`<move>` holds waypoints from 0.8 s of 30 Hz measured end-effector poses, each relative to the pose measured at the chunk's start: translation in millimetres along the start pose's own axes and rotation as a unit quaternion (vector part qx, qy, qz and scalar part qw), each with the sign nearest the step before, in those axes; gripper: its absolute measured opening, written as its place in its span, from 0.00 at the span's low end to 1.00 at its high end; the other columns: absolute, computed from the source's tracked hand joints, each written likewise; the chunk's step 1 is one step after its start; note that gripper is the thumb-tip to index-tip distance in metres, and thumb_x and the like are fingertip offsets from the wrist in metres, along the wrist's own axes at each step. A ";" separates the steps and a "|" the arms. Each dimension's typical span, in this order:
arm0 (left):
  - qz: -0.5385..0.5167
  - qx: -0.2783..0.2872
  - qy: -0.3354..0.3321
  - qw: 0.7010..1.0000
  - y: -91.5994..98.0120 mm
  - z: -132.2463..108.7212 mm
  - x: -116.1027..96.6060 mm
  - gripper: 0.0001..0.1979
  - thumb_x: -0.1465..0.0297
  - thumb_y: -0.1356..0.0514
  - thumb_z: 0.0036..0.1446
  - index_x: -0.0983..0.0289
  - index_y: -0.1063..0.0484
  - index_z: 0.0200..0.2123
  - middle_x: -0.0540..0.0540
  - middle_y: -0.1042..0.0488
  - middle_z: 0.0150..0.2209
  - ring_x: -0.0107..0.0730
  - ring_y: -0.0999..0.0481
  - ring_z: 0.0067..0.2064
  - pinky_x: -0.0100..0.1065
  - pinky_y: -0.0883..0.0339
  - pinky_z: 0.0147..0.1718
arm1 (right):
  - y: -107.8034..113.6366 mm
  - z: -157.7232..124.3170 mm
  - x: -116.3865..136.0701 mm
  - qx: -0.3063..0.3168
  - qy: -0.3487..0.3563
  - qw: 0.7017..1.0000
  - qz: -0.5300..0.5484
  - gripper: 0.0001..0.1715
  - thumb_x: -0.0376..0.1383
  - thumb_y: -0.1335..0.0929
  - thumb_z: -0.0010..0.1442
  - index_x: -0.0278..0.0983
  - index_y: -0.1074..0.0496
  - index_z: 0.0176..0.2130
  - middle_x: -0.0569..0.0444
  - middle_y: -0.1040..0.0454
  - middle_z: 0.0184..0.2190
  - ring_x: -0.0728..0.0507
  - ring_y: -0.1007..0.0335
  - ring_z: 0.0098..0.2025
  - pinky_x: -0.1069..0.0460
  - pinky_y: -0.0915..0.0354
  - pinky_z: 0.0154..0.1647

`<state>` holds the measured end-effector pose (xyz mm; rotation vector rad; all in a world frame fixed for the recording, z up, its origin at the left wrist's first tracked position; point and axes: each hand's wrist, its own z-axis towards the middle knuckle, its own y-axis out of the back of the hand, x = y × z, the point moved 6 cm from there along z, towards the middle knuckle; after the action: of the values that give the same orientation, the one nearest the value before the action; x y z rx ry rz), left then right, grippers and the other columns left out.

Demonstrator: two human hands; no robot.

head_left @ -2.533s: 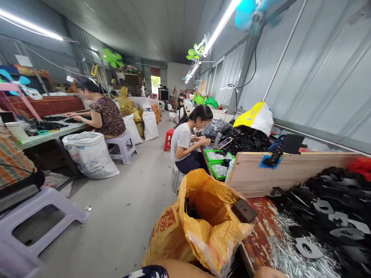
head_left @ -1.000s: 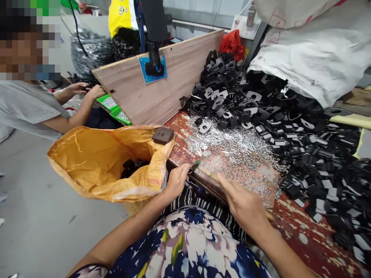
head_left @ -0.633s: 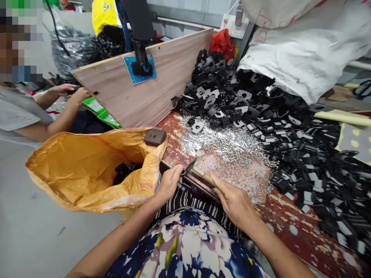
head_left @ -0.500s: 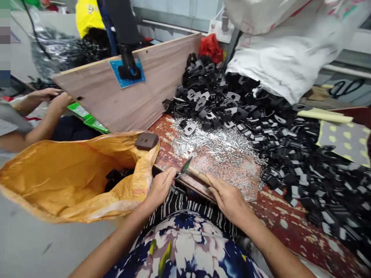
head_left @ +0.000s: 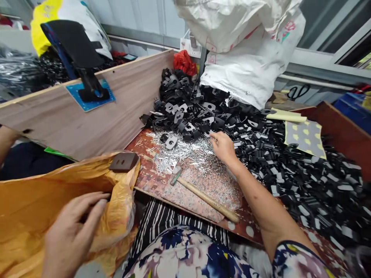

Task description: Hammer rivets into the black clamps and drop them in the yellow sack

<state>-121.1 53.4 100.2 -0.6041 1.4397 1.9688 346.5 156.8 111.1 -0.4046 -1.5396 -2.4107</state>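
My left hand [head_left: 74, 227] is over the mouth of the orange sack [head_left: 29, 197], its fingers apart and blurred, with nothing seen in them. My right hand [head_left: 222, 146] reaches to the near edge of the heap of black plastic parts [head_left: 199, 110], fingers pressed together at a part; what they pinch is too small to make out. A hammer [head_left: 207, 198] with a wooden handle and green-marked head lies on the stone slab [head_left: 232, 189]. Loose silver pins [head_left: 185, 150] are spread between the slab and the heap.
A wooden board [head_left: 124, 104] stands on the left, with a phone holder [head_left: 92, 90] on it. A brown block [head_left: 124, 161] rests on the sack's rim. White sack [head_left: 237, 73] behind the heap; spotted cloth [head_left: 305, 138] at right. Another person's arm [head_left: 7, 141] shows at far left.
The hammer has left my right hand and lies on the slab. My right hand has moved forward to the black parts; my left hand has moved left over the orange sack. The view has shifted right.
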 end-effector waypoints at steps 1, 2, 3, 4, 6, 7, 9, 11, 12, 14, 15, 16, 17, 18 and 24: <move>-0.006 0.023 -0.008 1.000 -16.3 -1.5 -6.9 0.14 0.53 0.40 0.59 0.54 0.21 0.37 0.53 0.19 0.41 0.52 0.21 0.45 0.50 0.28 0.50 | -3.0 20.9 -5.1 -0.022 -0.008 1.000 0.002 0.21 0.31 0.37 0.66 0.37 0.24 0.55 0.44 0.23 0.50 0.36 0.31 0.52 0.43 0.36 0.55; -0.022 0.048 -0.014 0.999 -32.3 -2.8 -14.9 0.14 0.52 0.39 0.59 0.56 0.21 0.35 0.53 0.18 0.39 0.49 0.20 0.42 0.46 0.27 0.48 | -7.6 39.6 -8.2 -0.036 -0.012 0.999 0.006 0.25 0.30 0.37 0.65 0.36 0.26 0.58 0.43 0.24 0.52 0.36 0.33 0.54 0.42 0.37 0.58; -0.047 0.079 -0.019 0.996 -47.8 -3.8 -23.7 0.15 0.53 0.39 0.60 0.57 0.20 0.35 0.54 0.18 0.38 0.46 0.19 0.41 0.42 0.26 0.46 | -13.2 55.7 -9.9 -0.044 -0.014 0.999 0.012 0.27 0.29 0.37 0.63 0.35 0.28 0.60 0.42 0.24 0.52 0.35 0.33 0.54 0.41 0.38 0.59; -0.073 0.109 -0.021 0.991 -61.6 -4.6 -32.6 0.15 0.54 0.38 0.60 0.58 0.20 0.34 0.54 0.18 0.37 0.44 0.19 0.40 0.38 0.26 0.44 | -19.1 69.2 -10.8 -0.047 -0.013 0.999 0.020 0.29 0.28 0.36 0.61 0.35 0.28 0.60 0.43 0.23 0.52 0.35 0.33 0.54 0.41 0.38 0.60; -0.112 0.163 -0.018 0.980 -84.0 -5.7 -49.1 0.16 0.55 0.40 0.63 0.60 0.21 0.33 0.54 0.19 0.33 0.41 0.20 0.37 0.34 0.28 0.39 | -29.4 88.8 -13.2 -0.043 -0.011 0.998 0.039 0.28 0.28 0.32 0.56 0.36 0.24 0.57 0.45 0.21 0.49 0.35 0.32 0.52 0.42 0.36 0.58; -0.128 0.188 -0.013 0.974 -93.2 -6.3 -55.9 0.16 0.56 0.40 0.64 0.60 0.22 0.31 0.54 0.20 0.31 0.40 0.21 0.35 0.33 0.29 0.37 | -32.2 95.2 -16.4 -0.043 -0.014 0.998 0.050 0.25 0.29 0.31 0.55 0.37 0.22 0.52 0.46 0.20 0.47 0.36 0.30 0.50 0.43 0.35 0.57; -0.157 0.231 0.000 0.960 -108.4 -7.9 -65.2 0.18 0.56 0.42 0.65 0.61 0.23 0.29 0.53 0.22 0.28 0.38 0.23 0.33 0.32 0.31 0.34 | -30.7 102.1 -29.1 -0.052 -0.032 0.996 0.071 0.17 0.31 0.33 0.57 0.37 0.20 0.45 0.47 0.20 0.43 0.39 0.27 0.46 0.45 0.32 0.54; -0.185 0.262 0.018 0.947 -121.1 -9.9 -67.8 0.18 0.56 0.42 0.66 0.61 0.23 0.29 0.53 0.23 0.29 0.38 0.24 0.33 0.32 0.32 0.35 | -21.5 101.5 -47.8 -0.069 -0.062 0.992 0.089 0.17 0.33 0.36 0.61 0.35 0.21 0.44 0.47 0.19 0.42 0.41 0.25 0.42 0.47 0.31 0.49; -0.198 0.275 0.026 0.940 -127.0 -10.9 -67.2 0.18 0.56 0.42 0.66 0.61 0.23 0.30 0.54 0.23 0.30 0.39 0.24 0.34 0.33 0.32 0.36 | -15.4 98.6 -57.2 -0.077 -0.077 0.990 0.094 0.18 0.34 0.38 0.62 0.34 0.22 0.45 0.47 0.19 0.41 0.42 0.25 0.40 0.47 0.30 0.46; -0.221 0.305 0.041 0.926 -138.9 -12.8 -64.7 0.18 0.56 0.42 0.66 0.62 0.23 0.32 0.54 0.23 0.31 0.39 0.25 0.35 0.33 0.33 0.38 | -3.7 89.2 -70.4 -0.084 -0.099 0.987 0.095 0.20 0.35 0.38 0.62 0.32 0.23 0.48 0.46 0.19 0.38 0.42 0.25 0.35 0.47 0.30 0.42; -0.231 0.318 0.046 0.918 -144.4 -13.4 -63.8 0.18 0.55 0.42 0.66 0.62 0.23 0.32 0.54 0.23 0.31 0.39 0.25 0.36 0.33 0.33 0.38 | 0.7 83.8 -72.1 -0.084 -0.102 0.987 0.094 0.20 0.35 0.38 0.61 0.32 0.23 0.48 0.46 0.19 0.37 0.42 0.26 0.34 0.47 0.30 0.41; -0.239 0.329 0.051 0.912 -149.1 -13.7 -63.7 0.18 0.55 0.42 0.66 0.62 0.23 0.32 0.53 0.23 0.31 0.39 0.26 0.36 0.33 0.34 0.39 | 3.5 78.5 -69.5 -0.082 -0.097 0.988 0.093 0.20 0.35 0.38 0.61 0.33 0.23 0.47 0.47 0.19 0.37 0.42 0.25 0.35 0.47 0.30 0.42; -0.246 0.335 0.055 0.908 -152.6 -14.0 -64.6 0.18 0.56 0.42 0.65 0.62 0.23 0.32 0.53 0.24 0.31 0.38 0.26 0.36 0.33 0.34 0.39 | 4.3 73.7 -62.5 -0.077 -0.084 0.989 0.094 0.20 0.35 0.38 0.61 0.34 0.22 0.47 0.48 0.19 0.38 0.42 0.25 0.36 0.48 0.30 0.43; -0.251 0.336 0.060 0.906 -154.4 -14.6 -66.4 0.18 0.56 0.42 0.65 0.62 0.23 0.32 0.53 0.24 0.31 0.37 0.27 0.36 0.33 0.35 0.39 | 3.2 69.3 -51.4 -0.069 -0.061 0.991 0.100 0.19 0.35 0.38 0.60 0.36 0.21 0.45 0.49 0.19 0.39 0.43 0.25 0.37 0.48 0.30 0.44; -0.293 0.308 0.117 0.898 -160.1 -33.1 -74.7 0.20 0.54 0.38 0.57 0.65 0.27 0.23 0.48 0.35 0.23 0.30 0.35 0.30 0.30 0.41 0.31 | -20.5 39.7 16.6 -0.043 0.141 0.989 0.026 0.22 0.36 0.35 0.59 0.38 0.23 0.51 0.42 0.20 0.43 0.33 0.23 0.45 0.40 0.28 0.48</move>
<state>45.3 40.5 33.5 -0.8629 1.6604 0.9269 327.6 200.2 115.9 -0.1103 -1.2919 -2.3795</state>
